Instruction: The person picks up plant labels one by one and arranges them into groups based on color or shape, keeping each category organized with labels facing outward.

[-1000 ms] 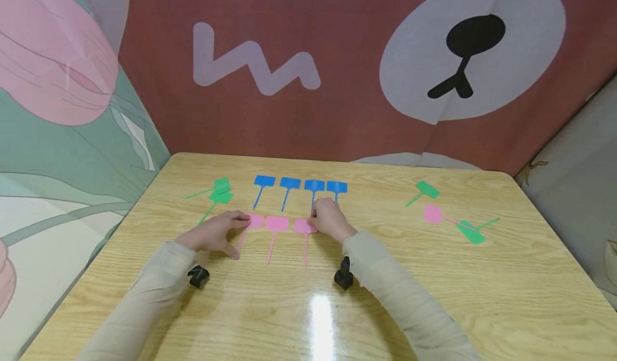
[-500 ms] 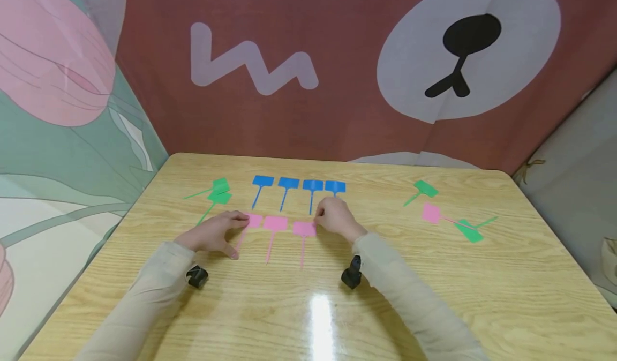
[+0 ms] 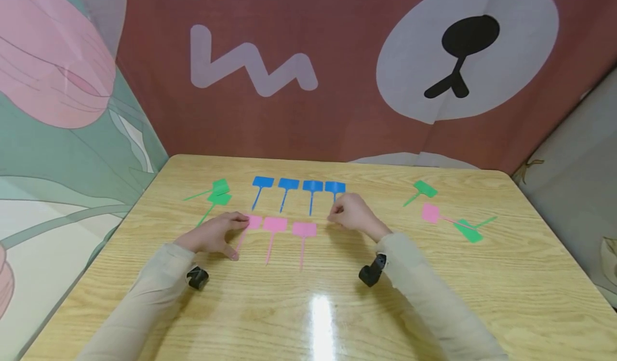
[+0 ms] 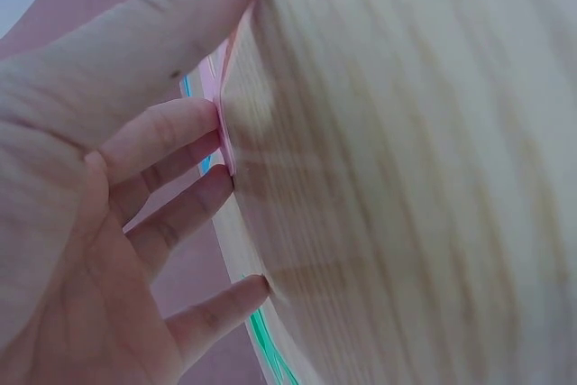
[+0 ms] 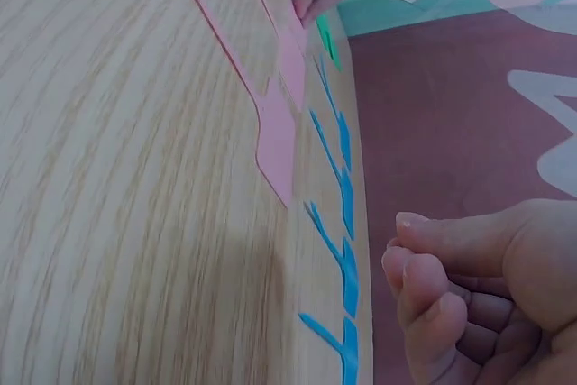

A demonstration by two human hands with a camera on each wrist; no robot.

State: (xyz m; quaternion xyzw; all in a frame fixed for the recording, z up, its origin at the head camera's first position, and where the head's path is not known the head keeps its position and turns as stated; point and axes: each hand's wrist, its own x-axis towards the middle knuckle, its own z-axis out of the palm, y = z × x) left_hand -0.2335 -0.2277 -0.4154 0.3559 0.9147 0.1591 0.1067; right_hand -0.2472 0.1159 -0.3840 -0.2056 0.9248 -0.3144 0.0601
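Observation:
Three pink T-shaped plastic plant labels lie in a row on the table, stems toward me: the left one [image 3: 254, 222], the middle one [image 3: 276, 224] and the right one [image 3: 305, 230]. My left hand [image 3: 212, 233] rests its fingertips on the left label, fingers extended, as the left wrist view also shows. My right hand [image 3: 355, 211] hovers to the right of the row, apart from the right pink label [image 5: 278, 146]. Its fingers are loosely curled, thumb near the index fingertip, and nothing is between them in the right wrist view.
Behind the pink row lies a row of several blue labels [image 3: 288, 183]. Two green labels [image 3: 220, 186] overlap at the left. At the right lie a green label [image 3: 426, 188] and a pink label [image 3: 431, 213] whose stem crosses another green label [image 3: 468, 233]. A printed cloth [image 3: 270, 125] hangs behind the table [image 3: 270, 307].
My right hand has let go of the right pink label and moved away to the right. That label has shifted slightly toward me. My left hand has stayed in place.

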